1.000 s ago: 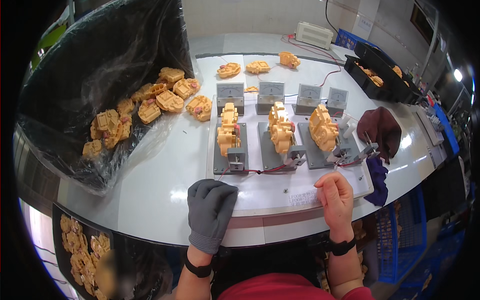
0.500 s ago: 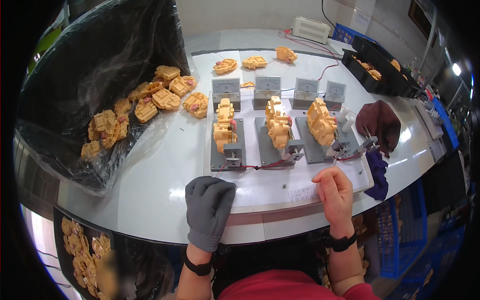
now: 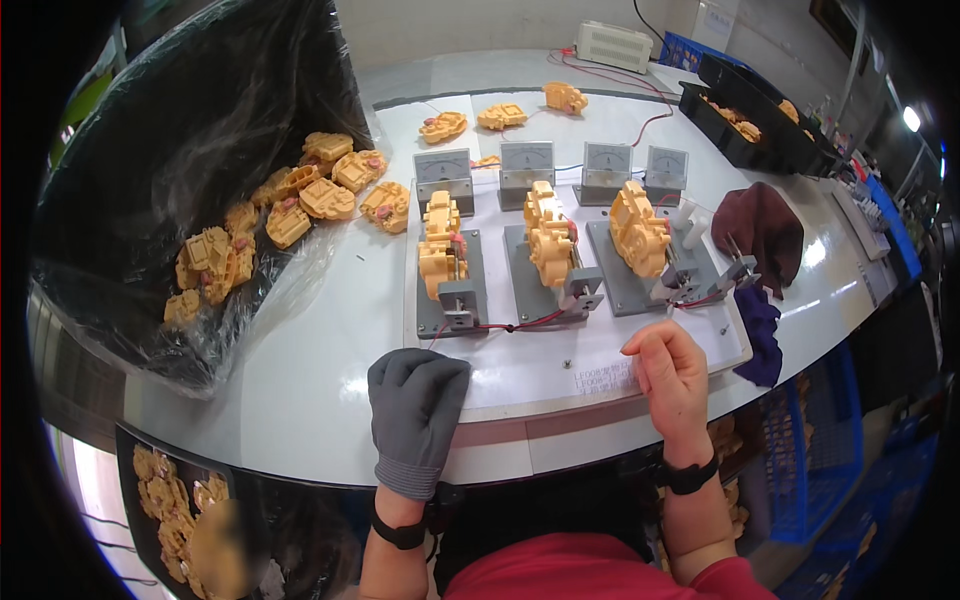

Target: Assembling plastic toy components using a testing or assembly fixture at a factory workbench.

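Resting open on white board (image 3: 600, 385): gloved left hand (image 3: 415, 415); bare right hand (image 3: 672, 375) loosely curled, empty, below fixtures (image 3: 545, 290).

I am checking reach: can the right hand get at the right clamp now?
Probably yes. The bare right hand rests on the white board just before the right clamp, and nothing lies between them.

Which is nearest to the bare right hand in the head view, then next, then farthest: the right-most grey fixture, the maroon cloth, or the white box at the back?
From the right hand:
1. Right-most grey fixture, just ahead.
2. Maroon cloth, ahead to the right.
3. White box, far back edge.
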`<state>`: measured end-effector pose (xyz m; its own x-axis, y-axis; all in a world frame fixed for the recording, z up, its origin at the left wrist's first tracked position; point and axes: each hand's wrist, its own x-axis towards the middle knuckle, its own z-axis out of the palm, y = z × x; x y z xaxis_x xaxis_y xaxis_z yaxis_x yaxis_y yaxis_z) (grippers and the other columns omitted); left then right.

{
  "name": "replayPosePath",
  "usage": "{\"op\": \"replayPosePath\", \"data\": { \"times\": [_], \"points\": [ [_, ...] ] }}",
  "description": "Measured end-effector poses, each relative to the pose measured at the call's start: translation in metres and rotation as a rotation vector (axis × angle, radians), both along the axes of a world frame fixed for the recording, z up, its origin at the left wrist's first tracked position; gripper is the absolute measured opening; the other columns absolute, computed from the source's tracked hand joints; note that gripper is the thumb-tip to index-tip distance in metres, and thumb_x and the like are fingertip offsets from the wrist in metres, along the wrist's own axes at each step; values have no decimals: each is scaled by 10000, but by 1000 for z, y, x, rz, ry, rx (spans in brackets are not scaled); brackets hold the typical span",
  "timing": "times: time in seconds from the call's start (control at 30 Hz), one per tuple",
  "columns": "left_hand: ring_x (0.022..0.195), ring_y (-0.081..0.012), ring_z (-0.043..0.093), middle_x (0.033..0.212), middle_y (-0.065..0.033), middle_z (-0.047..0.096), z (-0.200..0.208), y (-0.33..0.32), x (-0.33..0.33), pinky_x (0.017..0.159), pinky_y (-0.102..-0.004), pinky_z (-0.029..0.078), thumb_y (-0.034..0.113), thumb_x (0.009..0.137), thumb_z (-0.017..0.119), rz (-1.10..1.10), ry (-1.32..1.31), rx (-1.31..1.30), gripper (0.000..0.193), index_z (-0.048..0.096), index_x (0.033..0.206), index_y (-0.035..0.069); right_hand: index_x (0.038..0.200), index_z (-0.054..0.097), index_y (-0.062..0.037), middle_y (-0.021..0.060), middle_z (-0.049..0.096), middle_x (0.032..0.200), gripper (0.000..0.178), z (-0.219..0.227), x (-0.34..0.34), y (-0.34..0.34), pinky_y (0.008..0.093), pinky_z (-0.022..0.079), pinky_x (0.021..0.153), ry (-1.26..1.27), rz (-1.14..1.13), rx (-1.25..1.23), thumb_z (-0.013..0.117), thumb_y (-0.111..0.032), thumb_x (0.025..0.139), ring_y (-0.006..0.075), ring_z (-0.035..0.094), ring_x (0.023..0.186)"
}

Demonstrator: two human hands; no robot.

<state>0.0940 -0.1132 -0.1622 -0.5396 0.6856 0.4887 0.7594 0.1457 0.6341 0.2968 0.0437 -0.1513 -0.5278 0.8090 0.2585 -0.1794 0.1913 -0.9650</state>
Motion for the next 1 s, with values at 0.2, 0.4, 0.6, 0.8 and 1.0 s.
{"op": "replayPosePath", "data": {
  "times": [0.2,0.4,0.6,0.8,1.0],
  "points": [
    [1003,-280,514,972,-85,608,1,4,2,880,-376,425,58,815,691,35,43,-19,83,679,896,50,912,647,-31,-79,500,673,231,1,0,0,162,291,508,-3,-3,15,549,-214,1015,-12,367,571],
    [1003,-284,516,975,-89,609,1,6,3,885,-379,423,67,819,692,58,40,-33,77,676,893,51,916,648,-31,-79,502,675,234,0,1,1,164,292,507,4,6,18,549,-218,1015,-12,369,571],
    [1011,-286,516,980,-94,610,2,3,3,888,-379,426,72,824,690,63,56,-35,79,675,897,49,920,649,-35,-78,526,706,228,1,-1,0,163,291,509,5,14,3,552,-218,1014,-15,369,579],
    [1019,-290,513,983,-97,612,0,4,2,888,-379,425,70,825,687,50,48,-30,81,678,903,50,921,649,-37,-72,554,739,218,3,0,0,161,300,515,17,15,8,554,-211,1012,-16,379,588],
    [1010,-301,526,1005,-118,582,-11,7,1,904,-396,416,70,830,688,18,34,1,119,656,942,43,963,663,-41,-55,541,739,183,3,4,1,191,344,549,-68,2,7,545,-177,999,9,411,626]
  ]
}}
